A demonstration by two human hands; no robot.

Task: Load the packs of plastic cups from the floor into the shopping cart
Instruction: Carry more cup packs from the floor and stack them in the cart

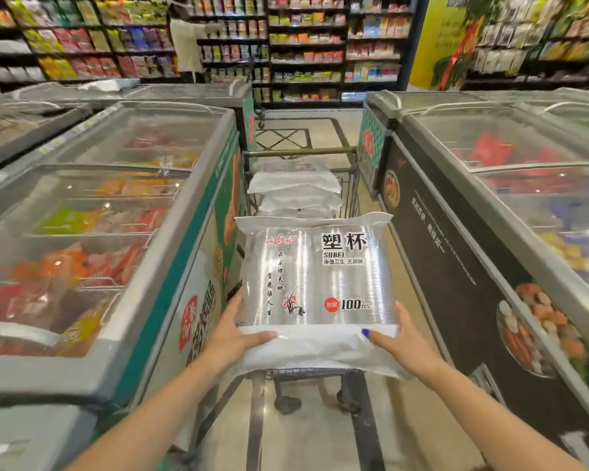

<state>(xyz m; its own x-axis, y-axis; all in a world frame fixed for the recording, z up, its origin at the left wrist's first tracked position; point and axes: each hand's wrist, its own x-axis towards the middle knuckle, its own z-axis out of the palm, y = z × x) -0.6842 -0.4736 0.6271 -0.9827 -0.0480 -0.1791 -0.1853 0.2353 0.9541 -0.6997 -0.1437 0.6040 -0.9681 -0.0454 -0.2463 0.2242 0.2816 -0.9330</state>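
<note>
A: What do we hold?
B: Our left hand (233,334) and right hand (400,338) grip a cup pack (315,283) by its near corners.
A: And beyond our hands?
B: The cart (301,153), with more packs (295,188) stacked inside.

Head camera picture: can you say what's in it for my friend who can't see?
Two hands, left and right, hold a pack of cups over a cart that already has packs inside. Freezers line the aisle on both sides, with shelves behind.
</note>
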